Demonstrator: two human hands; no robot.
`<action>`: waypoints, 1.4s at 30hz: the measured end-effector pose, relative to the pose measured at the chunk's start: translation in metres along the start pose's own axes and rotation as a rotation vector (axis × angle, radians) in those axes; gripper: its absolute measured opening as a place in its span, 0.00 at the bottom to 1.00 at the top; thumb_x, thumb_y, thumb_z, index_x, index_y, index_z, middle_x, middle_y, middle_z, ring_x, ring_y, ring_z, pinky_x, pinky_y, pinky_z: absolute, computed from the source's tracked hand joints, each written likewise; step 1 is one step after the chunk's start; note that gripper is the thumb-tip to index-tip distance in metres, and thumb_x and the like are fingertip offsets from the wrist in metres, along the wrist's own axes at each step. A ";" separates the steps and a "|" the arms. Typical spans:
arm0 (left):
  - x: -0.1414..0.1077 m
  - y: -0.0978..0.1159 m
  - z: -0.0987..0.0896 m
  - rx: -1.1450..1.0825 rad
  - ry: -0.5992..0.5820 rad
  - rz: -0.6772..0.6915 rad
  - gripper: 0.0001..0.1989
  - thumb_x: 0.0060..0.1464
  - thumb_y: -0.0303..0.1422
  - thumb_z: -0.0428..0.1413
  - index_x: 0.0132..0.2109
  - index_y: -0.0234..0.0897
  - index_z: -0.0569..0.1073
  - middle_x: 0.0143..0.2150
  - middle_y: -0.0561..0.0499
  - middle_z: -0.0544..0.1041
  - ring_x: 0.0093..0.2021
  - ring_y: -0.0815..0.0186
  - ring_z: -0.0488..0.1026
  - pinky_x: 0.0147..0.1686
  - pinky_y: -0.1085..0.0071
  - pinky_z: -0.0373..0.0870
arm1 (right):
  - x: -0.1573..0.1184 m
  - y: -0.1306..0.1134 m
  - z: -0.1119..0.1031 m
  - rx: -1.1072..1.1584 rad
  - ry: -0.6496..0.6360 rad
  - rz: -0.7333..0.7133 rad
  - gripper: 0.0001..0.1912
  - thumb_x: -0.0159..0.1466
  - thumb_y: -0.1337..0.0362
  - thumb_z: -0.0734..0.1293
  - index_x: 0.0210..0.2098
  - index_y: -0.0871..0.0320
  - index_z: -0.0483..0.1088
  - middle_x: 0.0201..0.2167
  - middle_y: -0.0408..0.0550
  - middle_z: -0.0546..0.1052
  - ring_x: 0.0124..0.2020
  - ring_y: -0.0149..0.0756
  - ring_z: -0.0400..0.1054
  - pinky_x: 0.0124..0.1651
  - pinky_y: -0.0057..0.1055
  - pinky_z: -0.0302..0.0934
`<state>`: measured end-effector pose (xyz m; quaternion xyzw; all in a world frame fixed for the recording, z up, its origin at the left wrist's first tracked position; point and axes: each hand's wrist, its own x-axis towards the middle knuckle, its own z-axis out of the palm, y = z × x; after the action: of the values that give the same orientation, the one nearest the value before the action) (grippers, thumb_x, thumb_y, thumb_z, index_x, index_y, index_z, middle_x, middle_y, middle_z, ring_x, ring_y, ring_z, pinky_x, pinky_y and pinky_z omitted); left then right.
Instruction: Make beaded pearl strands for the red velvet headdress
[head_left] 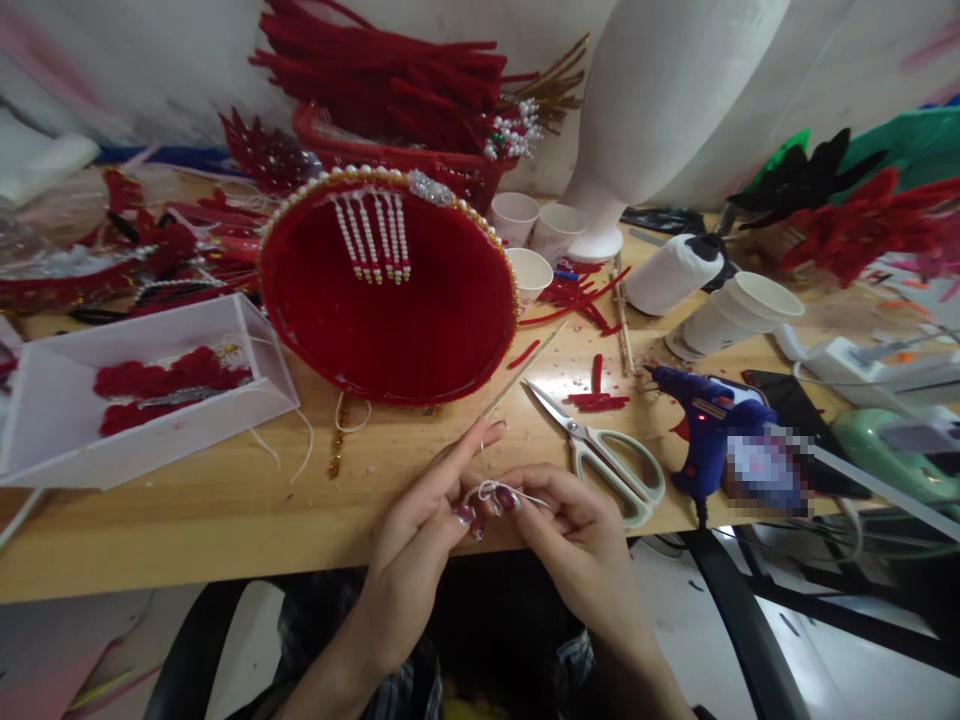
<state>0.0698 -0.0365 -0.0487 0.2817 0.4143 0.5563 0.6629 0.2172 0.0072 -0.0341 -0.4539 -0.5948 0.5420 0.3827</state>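
Note:
Over the table's front edge, my left hand (420,535) and my right hand (585,530) meet with fingertips pinched together. A thin white string (534,499) loops between them, and both hands grip it. Whether something small sits inside the loop is hidden by the fingers. Beyond the hands stands a red velvet disc (390,330) rimmed with pearls and gold beads, with short beaded strands (375,235) hanging at its top. Scissors (600,445) with pale green handles lie partly open just past my right hand.
A white box (150,450) holding red fuzzy pieces stands left. Paper cups (529,270), a white thread spool (671,275), red stem offcuts (598,400) and a blue glue gun (705,410) lie right. Behind are a red basket (420,165) of red stems and a white mannequin form (660,90).

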 end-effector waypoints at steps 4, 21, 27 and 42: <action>0.000 -0.001 0.001 0.013 0.012 0.014 0.28 0.61 0.26 0.52 0.65 0.55 0.70 0.69 0.59 0.69 0.55 0.66 0.71 0.53 0.75 0.67 | -0.001 0.000 -0.002 -0.010 0.008 0.001 0.07 0.64 0.63 0.69 0.33 0.57 0.80 0.24 0.46 0.82 0.17 0.25 0.59 0.18 0.21 0.51; -0.001 0.000 0.010 -0.019 0.005 0.108 0.20 0.64 0.29 0.59 0.60 0.53 0.76 0.63 0.54 0.77 0.64 0.63 0.72 0.59 0.76 0.71 | -0.002 0.007 -0.004 -0.006 0.028 0.040 0.08 0.64 0.60 0.70 0.34 0.56 0.80 0.19 0.43 0.73 0.19 0.29 0.59 0.20 0.24 0.51; -0.002 -0.001 0.007 -0.060 -0.064 0.100 0.19 0.64 0.29 0.60 0.60 0.51 0.77 0.63 0.51 0.77 0.62 0.60 0.73 0.57 0.73 0.74 | -0.003 0.007 -0.005 0.087 -0.030 0.083 0.09 0.65 0.59 0.69 0.35 0.56 0.79 0.24 0.45 0.76 0.20 0.27 0.55 0.21 0.24 0.50; -0.003 -0.003 0.000 -0.120 -0.155 0.139 0.20 0.61 0.26 0.60 0.59 0.46 0.78 0.60 0.49 0.80 0.59 0.59 0.76 0.57 0.74 0.74 | 0.002 0.011 -0.014 0.474 -0.263 0.355 0.13 0.62 0.57 0.71 0.31 0.61 0.72 0.17 0.32 0.58 0.15 0.20 0.40 0.16 0.22 0.35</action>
<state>0.0715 -0.0400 -0.0501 0.3116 0.3071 0.6014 0.6685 0.2314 0.0128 -0.0439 -0.3749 -0.4078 0.7778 0.2969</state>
